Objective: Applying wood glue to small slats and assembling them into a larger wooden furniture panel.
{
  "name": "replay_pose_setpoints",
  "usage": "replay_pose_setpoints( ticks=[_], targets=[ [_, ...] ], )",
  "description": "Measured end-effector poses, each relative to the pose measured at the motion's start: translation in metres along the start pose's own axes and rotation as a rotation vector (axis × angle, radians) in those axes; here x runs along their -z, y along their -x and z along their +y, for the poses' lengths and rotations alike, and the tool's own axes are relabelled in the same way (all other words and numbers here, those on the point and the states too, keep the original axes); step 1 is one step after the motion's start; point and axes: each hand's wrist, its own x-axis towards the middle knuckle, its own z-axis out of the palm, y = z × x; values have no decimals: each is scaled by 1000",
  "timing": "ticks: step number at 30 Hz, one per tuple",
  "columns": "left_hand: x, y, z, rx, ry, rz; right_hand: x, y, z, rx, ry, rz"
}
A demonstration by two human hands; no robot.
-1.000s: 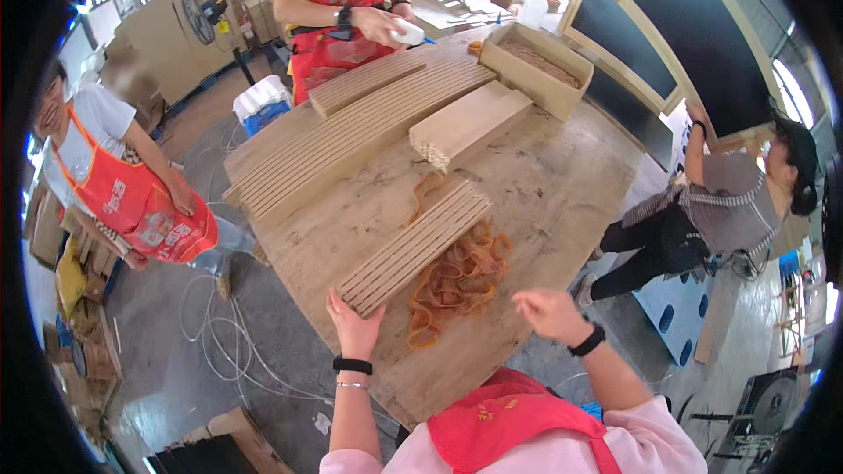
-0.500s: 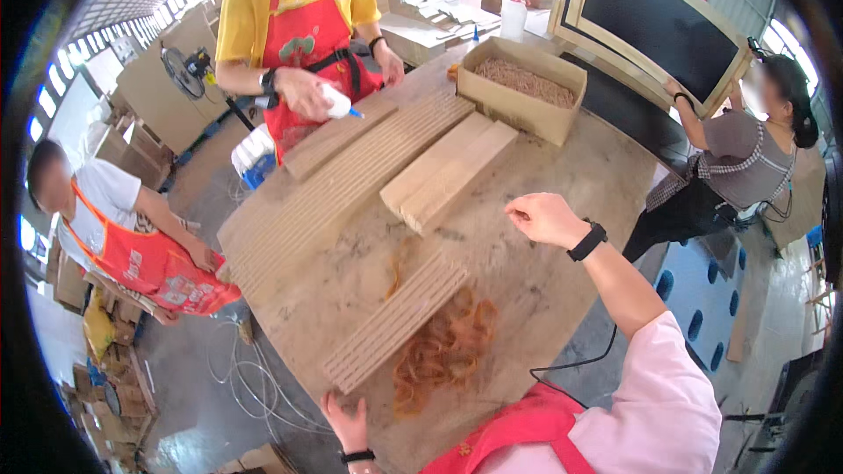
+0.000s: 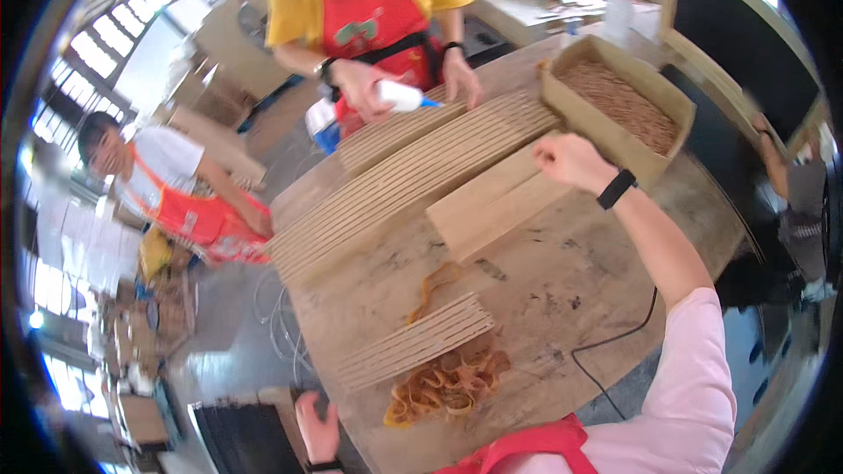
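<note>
My right hand (image 3: pixel 572 161) is closed, fingers curled together, over the far end of some plain wooden boards (image 3: pixel 496 211) and near a cardboard box (image 3: pixel 645 167). Whatever its fingers may hold is too small or hidden to name. My left hand (image 3: pixel 318 427) is off the table's left near edge, fingers apart and holding nothing. Close to it on the table lies a short row of slotted wooden strips (image 3: pixel 421 340), beside a heap of orange-brown bands (image 3: pixel 448 389). A long row of grooved wooden strips (image 3: pixel 413 183) stretches across the far side.
Across the wooden table (image 3: pixel 562 342), a co-worker in a red apron (image 3: pixel 373 22) holds a white bottle with a blue tip (image 3: pixel 399 96) over more strips. Another person (image 3: pixel 189 189) is at the left. Small brown sticks (image 3: pixel 619 104) fill the box. A black cable (image 3: pixel 606 377) crosses the near right edge.
My right hand has moved away from me, over the boards toward the box. My left hand has left the slotted strips' near end. The co-worker's bottle is further right along the strips.
</note>
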Motion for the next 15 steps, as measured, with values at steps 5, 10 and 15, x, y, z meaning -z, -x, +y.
replay_pose_setpoints(
  ticks=[5, 10, 15],
  targets=[
    [29, -68, 49, -107, 33, 100, -98, -38, -88, 252, 93, -470],
    [18, -112, 67, -58, 122, 272, -161, -90, -150, 262, -137, -621],
    [5, -138, 13, 153, 275, 109, -223, -95, -222, 255, 168, -577]
  ],
)
